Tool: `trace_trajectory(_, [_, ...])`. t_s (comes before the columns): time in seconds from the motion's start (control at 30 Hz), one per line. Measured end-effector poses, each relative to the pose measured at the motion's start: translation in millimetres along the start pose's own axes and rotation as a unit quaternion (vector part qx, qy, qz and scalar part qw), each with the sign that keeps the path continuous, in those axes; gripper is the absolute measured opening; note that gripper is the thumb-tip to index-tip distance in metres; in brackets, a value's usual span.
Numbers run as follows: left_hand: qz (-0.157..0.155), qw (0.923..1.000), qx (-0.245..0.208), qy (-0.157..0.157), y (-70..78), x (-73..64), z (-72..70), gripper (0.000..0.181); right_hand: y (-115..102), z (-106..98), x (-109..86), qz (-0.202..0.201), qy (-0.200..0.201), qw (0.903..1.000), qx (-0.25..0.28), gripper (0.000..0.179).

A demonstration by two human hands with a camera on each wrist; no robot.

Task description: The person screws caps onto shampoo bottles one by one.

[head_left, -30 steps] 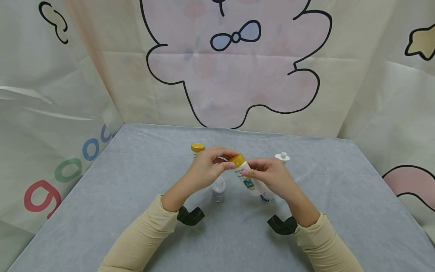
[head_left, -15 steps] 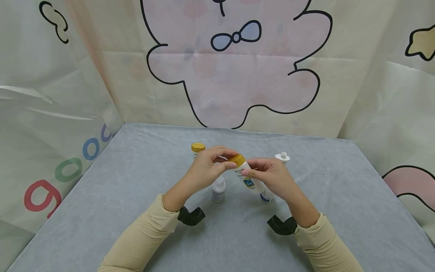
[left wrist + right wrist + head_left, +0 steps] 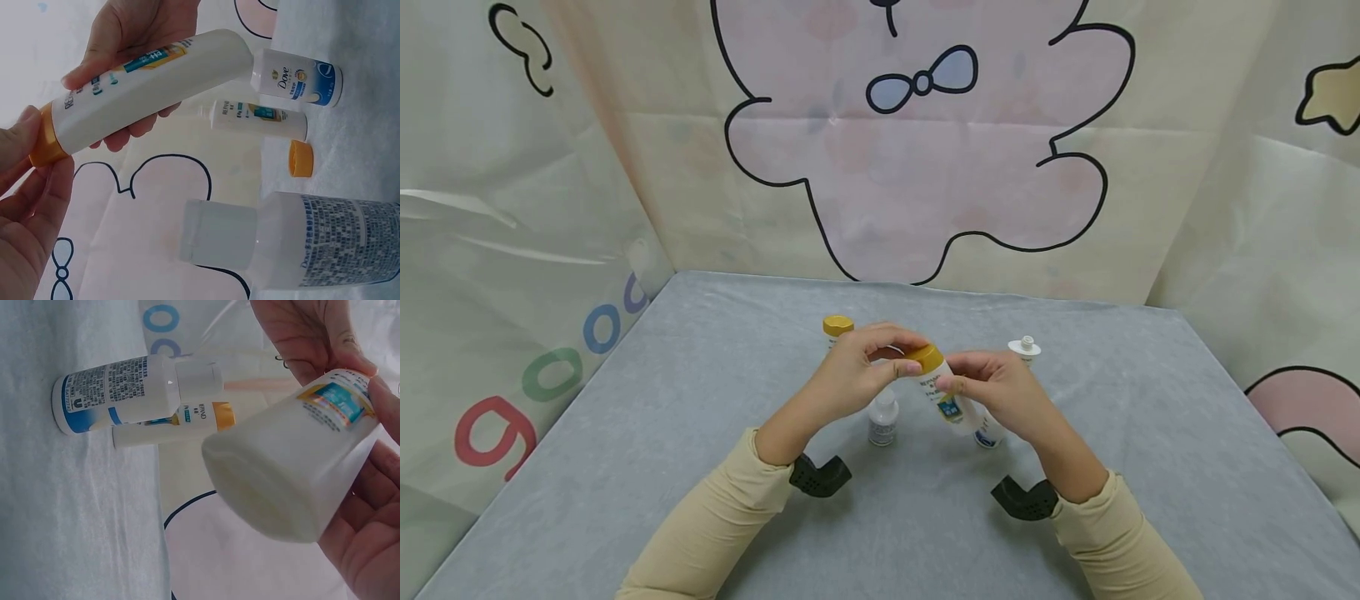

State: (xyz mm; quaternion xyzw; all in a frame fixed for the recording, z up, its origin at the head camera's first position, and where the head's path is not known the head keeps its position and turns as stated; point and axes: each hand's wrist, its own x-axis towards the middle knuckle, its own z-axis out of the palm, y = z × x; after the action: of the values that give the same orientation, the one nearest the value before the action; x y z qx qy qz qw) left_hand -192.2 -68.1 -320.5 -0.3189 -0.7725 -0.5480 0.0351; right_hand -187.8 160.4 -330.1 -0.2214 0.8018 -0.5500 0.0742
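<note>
Above the table, a white shampoo bottle (image 3: 946, 402) with a gold cap (image 3: 927, 359) is held tilted between both hands, cap toward the upper left. My left hand (image 3: 865, 367) pinches the cap between thumb and fingers. Around the bottle's upper body, my right hand (image 3: 1000, 387) grips with thumb in front and fingers behind. In the left wrist view the cap (image 3: 49, 134) sits on the bottle's end, against its white body (image 3: 150, 94). The flat base (image 3: 262, 487) faces the camera in the right wrist view.
A white Dove bottle (image 3: 882, 423) stands below my left hand; another Dove bottle (image 3: 300, 78) stands beyond the held one. Behind are a gold-capped bottle (image 3: 838, 326) at left and an uncapped bottle (image 3: 1025, 347) at right. A loose orange cap (image 3: 301, 158) lies near the uncapped bottle.
The held bottle's cap end dips very slightly. Both hands keep their hold, and the standing bottles stay in place.
</note>
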Motion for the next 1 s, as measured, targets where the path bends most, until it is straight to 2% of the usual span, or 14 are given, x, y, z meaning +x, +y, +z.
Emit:
trace_trajectory(0.27, [0.018,0.9993,-0.023,-0.023,-0.1,-0.7,-1.8,0.025,2,-3,-1.4,-0.014,-0.023,0.9995,0.014,0.033])
trace_trajectory(0.4, [0.013,0.9989,-0.038,-0.024,-1.1,-0.1,-1.7,0.026,3,-4,-1.4,-0.009,-0.029,0.9992,0.027,0.034])
trace_trajectory(0.47, [-0.013,0.9982,-0.054,-0.021,-1.2,0.4,-1.8,0.028,3,-4,-1.1,-0.005,-0.025,0.9992,0.032,0.034])
trace_trajectory(0.57, [-0.072,0.9939,-0.082,-0.013,-2.5,1.9,-2.0,0.030,2,-4,-0.4,0.000,-0.009,0.9995,0.031,0.034])
trace_trajectory(0.63, [-0.111,0.9895,-0.092,-0.007,-2.8,2.9,-2.3,0.030,1,-4,0.3,0.005,0.004,0.9997,0.023,0.035])
trace_trajectory(0.7, [-0.136,0.9867,-0.090,-0.002,-4.7,4.1,-2.2,0.030,1,-2,1.2,0.008,0.014,0.9998,0.010,0.035])
trace_trajectory(0.83, [-0.156,0.9837,-0.090,0.000,-9.1,7.7,-1.0,0.029,1,-1,2.7,0.032,0.032,0.9989,-0.010,0.036])
trace_trajectory(1.0, [-0.167,0.9809,-0.100,0.002,-15.3,13.2,-2.2,0.030,-1,-5,10.8,0.063,0.028,0.9971,-0.032,0.038])
